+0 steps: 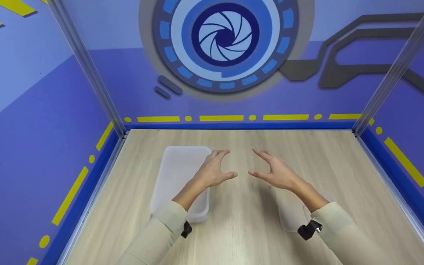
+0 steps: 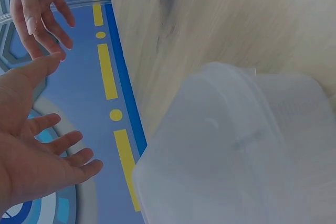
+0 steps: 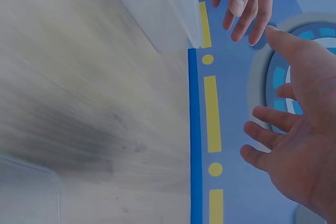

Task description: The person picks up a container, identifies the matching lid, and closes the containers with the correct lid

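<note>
My left hand (image 1: 212, 171) hovers in front of me, fingers and thumb spread apart, holding nothing. Facing it across a small gap is my right hand (image 1: 280, 173), likewise spread and with nothing in it. A translucent white plastic box (image 1: 179, 169) stands on the table below and left of the left hand, which partly covers its right edge. The left wrist view shows the box (image 2: 205, 156) apart from the left hand (image 2: 42, 145). Beneath the right forearm lies a smaller clear plastic container (image 1: 289, 217), partly hidden; its corner (image 3: 26, 192) also shows in the right wrist view.
The wood-grain table (image 1: 234, 221) is bounded by a blue printed back wall (image 1: 123, 84) and side walls (image 1: 31, 165). Metal posts (image 1: 90, 70) stand at the back corners. Dark wrist cameras (image 1: 309, 230) sit on both sleeves.
</note>
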The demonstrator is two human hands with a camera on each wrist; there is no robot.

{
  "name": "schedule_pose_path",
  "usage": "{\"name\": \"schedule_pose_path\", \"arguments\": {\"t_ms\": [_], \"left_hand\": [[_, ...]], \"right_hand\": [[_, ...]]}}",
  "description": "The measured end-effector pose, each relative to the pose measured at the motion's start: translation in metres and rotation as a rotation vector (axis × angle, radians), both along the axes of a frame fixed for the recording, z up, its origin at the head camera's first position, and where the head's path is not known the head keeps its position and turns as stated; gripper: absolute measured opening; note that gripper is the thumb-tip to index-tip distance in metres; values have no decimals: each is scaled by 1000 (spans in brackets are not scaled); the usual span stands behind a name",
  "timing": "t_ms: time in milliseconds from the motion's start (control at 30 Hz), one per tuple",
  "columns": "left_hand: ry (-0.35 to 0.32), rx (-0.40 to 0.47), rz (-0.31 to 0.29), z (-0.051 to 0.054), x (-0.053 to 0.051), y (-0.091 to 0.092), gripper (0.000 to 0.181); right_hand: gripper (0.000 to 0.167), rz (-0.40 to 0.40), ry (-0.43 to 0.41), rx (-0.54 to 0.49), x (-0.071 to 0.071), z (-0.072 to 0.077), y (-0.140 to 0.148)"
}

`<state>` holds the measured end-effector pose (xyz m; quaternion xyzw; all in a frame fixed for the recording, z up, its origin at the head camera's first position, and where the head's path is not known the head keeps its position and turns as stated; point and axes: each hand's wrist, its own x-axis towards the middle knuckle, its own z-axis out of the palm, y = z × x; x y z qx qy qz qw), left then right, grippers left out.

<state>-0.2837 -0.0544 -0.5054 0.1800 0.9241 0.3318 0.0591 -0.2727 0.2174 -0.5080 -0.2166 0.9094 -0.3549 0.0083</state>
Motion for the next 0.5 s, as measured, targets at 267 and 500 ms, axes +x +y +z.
{"name": "schedule_pose_path", "arguments": {"t_ms": [267,500], "left_hand": [[11,4,-16,-5,2,3,84],[2,9,-29,-10,4,4,84]], "right_hand": [[87,-6,45,27,3,-6,11],[89,-22,26,38,5,-7,18]]}}
